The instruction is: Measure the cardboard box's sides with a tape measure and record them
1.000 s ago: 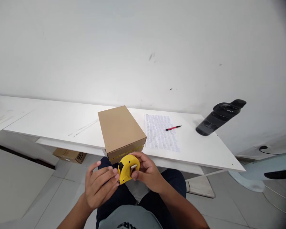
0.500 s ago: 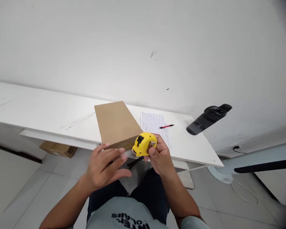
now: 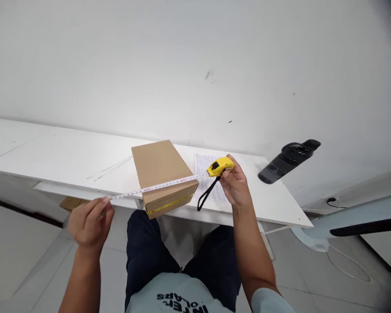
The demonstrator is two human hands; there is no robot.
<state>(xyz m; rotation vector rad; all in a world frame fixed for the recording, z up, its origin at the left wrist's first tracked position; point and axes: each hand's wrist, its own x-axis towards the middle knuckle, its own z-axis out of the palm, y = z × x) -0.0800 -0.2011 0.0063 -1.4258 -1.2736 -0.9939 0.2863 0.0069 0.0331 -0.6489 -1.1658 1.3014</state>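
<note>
My right hand [image 3: 235,187] grips a yellow tape measure case [image 3: 219,166] above the white table [image 3: 68,161], its black wrist strap [image 3: 206,195] dangling. My left hand [image 3: 90,221] pinches the end of the tape blade [image 3: 156,188], pulled out to the left. The blade stretches across the top of a brown cardboard box [image 3: 161,174] that sits at the table's front edge.
A written sheet of paper [image 3: 204,164] lies right of the box, mostly behind my right hand. A dark bottle [image 3: 288,161] lies near the table's right end by the wall. Another cardboard box [image 3: 70,202] sits on the floor under the table. A fan base [image 3: 316,237] stands at right.
My hands have parted: the left drew the tape blade out to the left, the right carried the case up and right, so the blade now spans the box.
</note>
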